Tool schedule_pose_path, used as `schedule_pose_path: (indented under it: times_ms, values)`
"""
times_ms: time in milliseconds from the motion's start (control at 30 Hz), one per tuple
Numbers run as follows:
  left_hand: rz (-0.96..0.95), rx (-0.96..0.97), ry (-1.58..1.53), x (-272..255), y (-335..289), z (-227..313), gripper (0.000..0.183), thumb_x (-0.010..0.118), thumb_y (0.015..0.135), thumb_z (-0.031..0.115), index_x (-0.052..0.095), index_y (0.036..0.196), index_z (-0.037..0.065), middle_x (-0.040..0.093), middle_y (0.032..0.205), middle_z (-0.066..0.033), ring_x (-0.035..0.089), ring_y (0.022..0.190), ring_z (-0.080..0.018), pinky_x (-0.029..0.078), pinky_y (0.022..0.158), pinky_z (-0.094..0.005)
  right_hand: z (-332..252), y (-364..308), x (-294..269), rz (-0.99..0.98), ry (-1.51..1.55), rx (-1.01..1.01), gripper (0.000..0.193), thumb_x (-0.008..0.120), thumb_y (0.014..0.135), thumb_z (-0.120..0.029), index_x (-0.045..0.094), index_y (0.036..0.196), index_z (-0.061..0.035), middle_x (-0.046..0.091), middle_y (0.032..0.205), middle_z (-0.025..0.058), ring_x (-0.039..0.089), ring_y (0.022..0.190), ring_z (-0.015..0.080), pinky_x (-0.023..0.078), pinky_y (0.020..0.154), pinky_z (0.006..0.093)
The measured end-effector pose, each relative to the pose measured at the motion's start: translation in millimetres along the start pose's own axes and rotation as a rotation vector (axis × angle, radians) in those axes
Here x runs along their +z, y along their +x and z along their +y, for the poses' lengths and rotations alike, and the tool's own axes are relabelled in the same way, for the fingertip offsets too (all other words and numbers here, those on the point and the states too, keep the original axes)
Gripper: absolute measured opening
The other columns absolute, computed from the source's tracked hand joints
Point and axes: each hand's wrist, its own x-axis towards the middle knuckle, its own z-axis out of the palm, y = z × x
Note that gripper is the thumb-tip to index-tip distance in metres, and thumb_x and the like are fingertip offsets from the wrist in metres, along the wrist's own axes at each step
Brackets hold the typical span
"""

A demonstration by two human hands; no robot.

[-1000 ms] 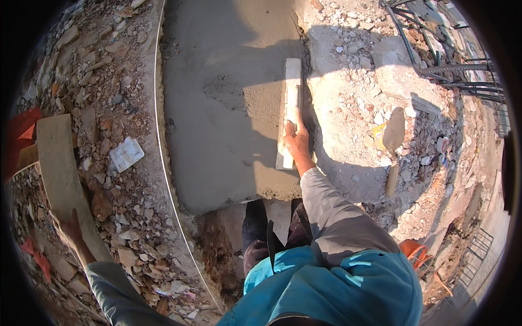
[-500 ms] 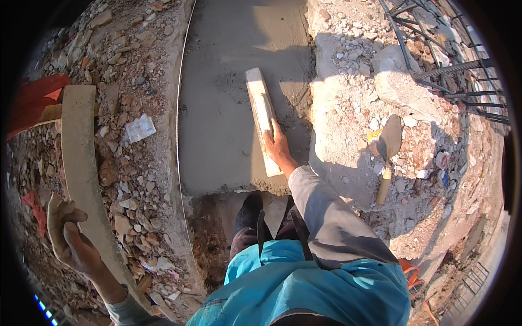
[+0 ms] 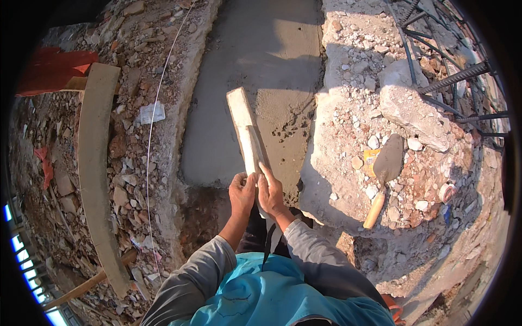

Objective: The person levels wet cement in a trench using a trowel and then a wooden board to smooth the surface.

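A long wooden float (image 3: 238, 106) with a pale, mortar-coated surface is tilted above a strip of wet grey concrete (image 3: 217, 127) in front of me. My right hand (image 3: 273, 194) grips its near part from the right, thumb side toward the wood. My left hand (image 3: 241, 190) is closed at the near end of the float, fingers pinched against its left edge. Both hands almost touch each other. The concrete right of the float is rougher and pitted, while the left part looks smooth.
A pointed trowel with a wooden handle (image 3: 375, 211) lies on rubble at the right. Rebar (image 3: 457, 79) sticks out at the far right. A white string (image 3: 149, 146) runs along the left bank, near a long board (image 3: 95, 179) and red cloth (image 3: 54, 70).
My left hand has come from the far left to the float's near end. The float has moved toward me, uncovering pitted concrete. The view has shifted slightly.
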Motion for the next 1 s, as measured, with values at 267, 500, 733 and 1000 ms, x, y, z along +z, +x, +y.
schedule_pose_path:
  times_ms: [267,500,733,1000]
  values:
    - [0.067,0.035,-0.163,88,55,-40,0.028,0.056,0.089,0.023,0.054,0.083,-0.004,0.059,0.075,-0.0087,0.057,0.068,-0.0152,0.046,0.061,-0.0307,11,34,-69,-0.111,-0.370,-0.174,0.036,0.051,0.089,0.001,0.054,0.125,0.0029,0.064,0.109,0.0247,0.063,0.099,0.0401,0.052,0.086,0.0422]
    - [0.366,0.332,0.386,18,191,8,0.034,0.054,0.093,0.030,0.048,0.088,-0.003,0.061,0.079,-0.0235,0.060,0.073,-0.0415,0.048,0.068,-0.0474,-16,16,-158,0.285,-0.739,-0.285,0.029,0.054,0.086,-0.002,0.059,0.114,0.0039,0.062,0.109,0.0226,0.061,0.100,0.0390,0.049,0.087,0.0435]
    - [0.280,0.329,0.769,4,327,41,0.035,0.055,0.093,0.034,0.054,0.097,-0.001,0.066,0.095,-0.0271,0.064,0.093,-0.0431,0.051,0.079,-0.0490,10,4,-180,0.257,-0.893,-0.222,0.026,0.054,0.087,-0.003,0.062,0.111,0.0024,0.061,0.109,0.0204,0.060,0.100,0.0360,0.048,0.089,0.0442]
    - [0.319,0.495,0.932,31,448,107,0.045,0.057,0.090,0.040,0.056,0.106,-0.001,0.066,0.099,-0.0269,0.063,0.097,-0.0441,0.051,0.084,-0.0501,11,11,-179,0.244,-0.842,-0.221,0.024,0.054,0.085,0.002,0.061,0.108,0.0019,0.062,0.105,0.0175,0.060,0.097,0.0340,0.049,0.086,0.0429]
